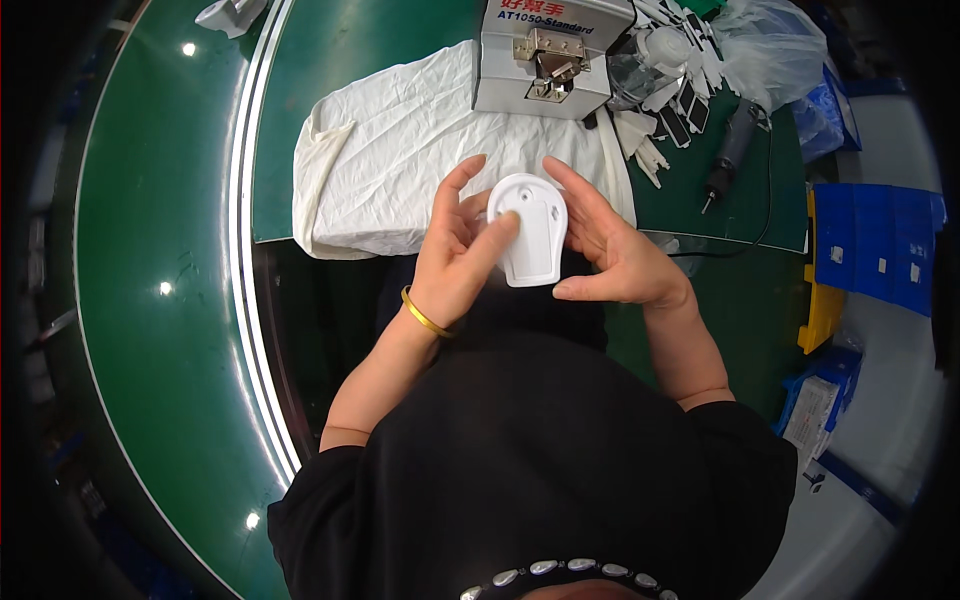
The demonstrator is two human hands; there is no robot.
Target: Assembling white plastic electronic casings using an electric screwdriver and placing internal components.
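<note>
A white plastic housing, rounded at the top and narrower at the bottom, is held up in front of my body. It has a raised rim, a small round hole and a slot near its rounded end. My left hand grips it from the left, thumb pressed on its face and the fingers partly hidden behind; a gold bangle circles that wrist. At the housing's right edge my right hand is spread, thumb and fingers apart. Whether its fingertips touch the rim, I cannot tell.
A white cloth covers part of the green table. On it stands a grey machine with a metal mechanism. To the right lie a pile of white and black parts, a corded electric screwdriver, plastic bags and blue bins.
</note>
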